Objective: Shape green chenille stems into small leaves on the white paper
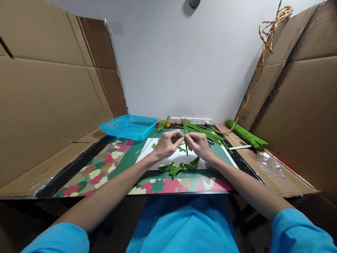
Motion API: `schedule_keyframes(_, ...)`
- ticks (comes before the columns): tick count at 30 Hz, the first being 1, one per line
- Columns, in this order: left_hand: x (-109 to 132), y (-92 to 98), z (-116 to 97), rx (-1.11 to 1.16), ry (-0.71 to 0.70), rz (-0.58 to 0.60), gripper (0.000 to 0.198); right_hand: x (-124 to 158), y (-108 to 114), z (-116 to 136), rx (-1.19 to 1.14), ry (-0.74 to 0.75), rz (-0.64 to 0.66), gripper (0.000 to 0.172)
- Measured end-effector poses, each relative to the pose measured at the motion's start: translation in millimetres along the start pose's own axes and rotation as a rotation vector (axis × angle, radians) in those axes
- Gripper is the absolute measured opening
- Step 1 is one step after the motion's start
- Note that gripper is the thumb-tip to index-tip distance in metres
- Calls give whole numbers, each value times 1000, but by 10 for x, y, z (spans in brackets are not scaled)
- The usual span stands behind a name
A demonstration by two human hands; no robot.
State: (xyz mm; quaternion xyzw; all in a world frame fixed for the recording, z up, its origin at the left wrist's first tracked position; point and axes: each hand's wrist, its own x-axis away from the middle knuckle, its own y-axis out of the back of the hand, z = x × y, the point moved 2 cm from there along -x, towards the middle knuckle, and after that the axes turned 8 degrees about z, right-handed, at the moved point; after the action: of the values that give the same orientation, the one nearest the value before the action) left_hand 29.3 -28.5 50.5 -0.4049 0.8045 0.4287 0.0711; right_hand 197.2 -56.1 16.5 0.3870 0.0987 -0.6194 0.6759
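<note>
Above the white paper, a green pipe cleaner stands upright between my two hands. My left hand pinches near its middle, and more green stem shows sideways within the curl of those fingers. From the other side, my right hand grips it with thumb and forefinger. Below the hands lie several green leaf shapes bent from fuzzy stems, near the paper's front edge. Smaller green pieces rest on the paper, partly hidden by my hands.
A blue plastic basket stands at the back left, beside an orange flower with a green stem. Loose green pipe cleaners, scissors and a thick green bundle lie right. Cardboard walls flank the table.
</note>
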Motion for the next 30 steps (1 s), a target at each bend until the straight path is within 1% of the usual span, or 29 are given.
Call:
schedule_keyframes(2, -8, 24, 35, -42, -1, 34, 29, -9, -20, -25, -163, -82, 50, 49)
schedule_keyframes(4, -12, 38, 82, -124, -26, 53, 26, -23, -38, -48, -298, -134, 84, 51)
schedule_keyframes(7, -7, 27, 138, -248, -77, 78, 22, -46, -57, -78, -443, -199, 132, 53)
schedule_keyframes(9, -5, 14, 143, -231, -64, 87, 22, -62, -54, -85, -486, -224, 149, 52)
schedule_keyframes(11, -12, 13, 123, -128, -9, 69, 24, -77, -37, -80, -467, -222, 158, 52)
schedule_keyframes(13, -27, 23, 97, -10, 46, 27, 27, -88, -9, -79, -359, -190, 151, 52)
schedule_keyframes(15, -47, 32, 92, 95, 97, -9, 30, -89, 33, -90, -143, -102, 95, 48)
schedule_keyframes(18, -72, 11, 148, 289, 201, 10, 31, -61, 102, -128, 215, 99, -34, 31)
schedule_keyframes(20, -77, -15, 195, 402, 243, 30, 31, -28, 143, -155, 357, 199, -70, 24)
schedule_keyframes(23, -75, -45, 239, 494, 255, 41, 29, 17, 183, -138, 574, 352, -8, 23)
schedule_keyframes(25, -71, -57, 253, 536, 275, 59, 28, 34, 198, -100, 675, 432, 40, 24)
schedule_keyframes(27, -68, -60, 256, 566, 297, 79, 29, 39, 206, -69, 724, 472, 69, 26)
schedule_keyframes(30, -67, -56, 238, 585, 320, 106, 32, 33, 215, -62, 762, 481, 76, 23)
